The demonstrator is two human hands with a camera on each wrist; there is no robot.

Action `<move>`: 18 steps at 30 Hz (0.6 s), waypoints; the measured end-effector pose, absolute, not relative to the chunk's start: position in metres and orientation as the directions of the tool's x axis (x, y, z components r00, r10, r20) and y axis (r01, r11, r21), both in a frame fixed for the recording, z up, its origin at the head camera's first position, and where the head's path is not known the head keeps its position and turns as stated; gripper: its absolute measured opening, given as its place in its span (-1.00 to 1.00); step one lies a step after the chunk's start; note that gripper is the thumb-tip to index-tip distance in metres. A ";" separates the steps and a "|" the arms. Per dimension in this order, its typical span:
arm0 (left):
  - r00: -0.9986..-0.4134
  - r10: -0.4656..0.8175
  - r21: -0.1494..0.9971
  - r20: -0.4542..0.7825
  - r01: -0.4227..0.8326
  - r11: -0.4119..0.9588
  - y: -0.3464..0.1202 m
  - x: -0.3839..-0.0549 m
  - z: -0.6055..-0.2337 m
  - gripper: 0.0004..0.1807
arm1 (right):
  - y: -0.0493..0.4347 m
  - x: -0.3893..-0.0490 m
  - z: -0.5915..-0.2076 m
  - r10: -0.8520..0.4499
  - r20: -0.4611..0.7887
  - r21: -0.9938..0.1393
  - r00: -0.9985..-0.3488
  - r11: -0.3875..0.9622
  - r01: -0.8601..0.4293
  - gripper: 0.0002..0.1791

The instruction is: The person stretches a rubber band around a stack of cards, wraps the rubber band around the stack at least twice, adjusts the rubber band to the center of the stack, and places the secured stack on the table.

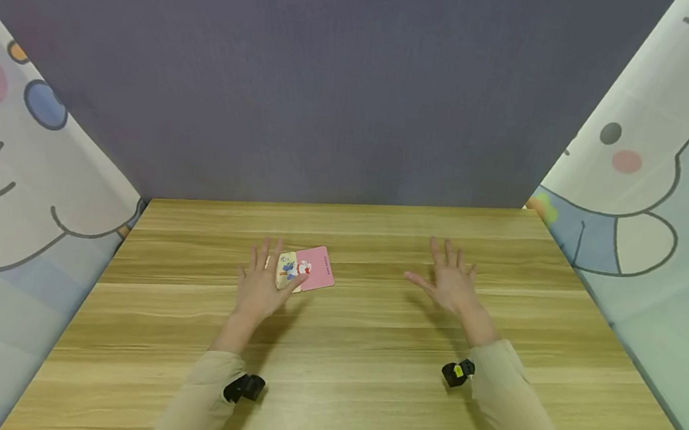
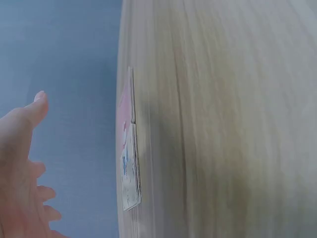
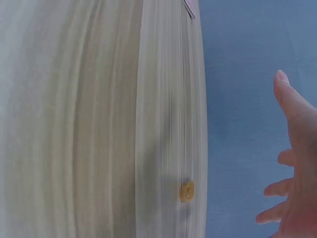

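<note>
Two flat card-like pieces with cartoon prints lie edge to edge on the wooden table (image 1: 354,358): a pink one (image 1: 320,269) and a cream one (image 1: 287,271). Whether they are joined I cannot tell. Over the cream piece's left side hovers my left hand (image 1: 261,287), fingers spread, covering part of it; the left wrist view shows the hand above the tabletop, holding nothing. My right hand (image 1: 452,288) is raised to the right, fingers apart and empty. Below it, in the right wrist view, sits a small orange-yellow object (image 3: 187,191), hidden in the head view; its kind is unclear.
A dark grey-blue panel (image 1: 359,89) stands behind the table's far edge. Cartoon-printed curtains hang at the left (image 1: 20,206) and right (image 1: 637,163). A black wrist camera sits on each sleeve.
</note>
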State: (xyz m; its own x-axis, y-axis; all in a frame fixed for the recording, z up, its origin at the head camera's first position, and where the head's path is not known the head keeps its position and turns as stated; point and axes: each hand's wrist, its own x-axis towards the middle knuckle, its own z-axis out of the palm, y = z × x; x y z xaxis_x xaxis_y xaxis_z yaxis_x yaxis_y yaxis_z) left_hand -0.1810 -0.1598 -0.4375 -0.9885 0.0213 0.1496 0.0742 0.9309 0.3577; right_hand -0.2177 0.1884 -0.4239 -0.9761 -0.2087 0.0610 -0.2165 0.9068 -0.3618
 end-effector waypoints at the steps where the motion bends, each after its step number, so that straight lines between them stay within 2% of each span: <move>1: -0.987 0.015 0.376 0.157 0.074 0.924 -0.160 -0.180 -0.437 -0.05 | 0.189 -0.217 -0.424 -0.204 0.069 -0.378 -0.977 0.900 -0.215 0.02; 12: -0.953 -0.108 0.609 0.283 0.092 0.787 -0.163 -0.166 -0.446 -0.13 | 0.195 -0.210 -0.434 -0.128 0.200 -0.547 -0.971 0.808 -0.219 -0.14; 18: -0.946 -0.216 0.759 0.243 0.047 0.649 -0.161 -0.159 -0.448 -0.15 | 0.204 -0.207 -0.441 -0.063 0.164 -0.690 -0.984 0.706 -0.160 -0.19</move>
